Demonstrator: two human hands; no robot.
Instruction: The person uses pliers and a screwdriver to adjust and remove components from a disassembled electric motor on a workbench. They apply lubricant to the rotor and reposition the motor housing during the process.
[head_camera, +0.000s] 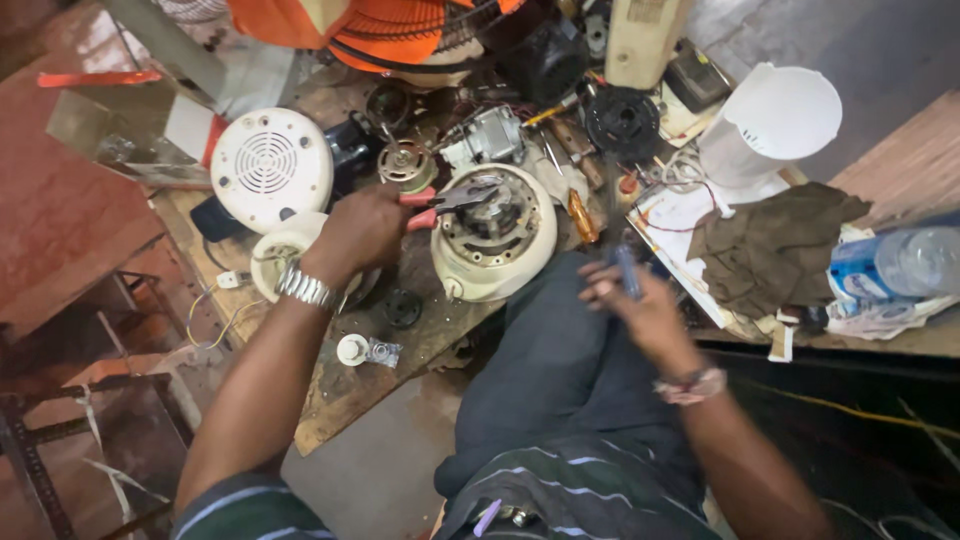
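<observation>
the left hand (362, 232) is shut around red-handled pliers (452, 200). the pliers' tips rest on top of the motor (492, 212) that sits inside a cream housing (497, 262). the housing stands on the wooden bench (350, 385), in the middle, just in front of the person's knee (560, 330). a metal watch (303, 287) is on the left wrist.

the right hand (640, 310) is over the knee, to the right of the housing. its fingers are curled around a thin blue tool (627, 268) that points up. the hand is blurry, so it is hard to tell what kind of tool it is. a bead band (692, 386) is on the right wrist.

a round white cover (270, 168) with slots lies to the left of the left hand. a smaller cream ring (283, 255) sits under the left wrist. a small motor (406, 165) and a grey metal part (490, 135) lie behind the housing. a black round part (622, 120) is farther back. a white cup shape (770, 122) stands on the right. a brown rag (770, 245) lies beside it, and a clear bottle (900, 262) lies at the right edge. an orange fan (400, 30) is at the top.
</observation>
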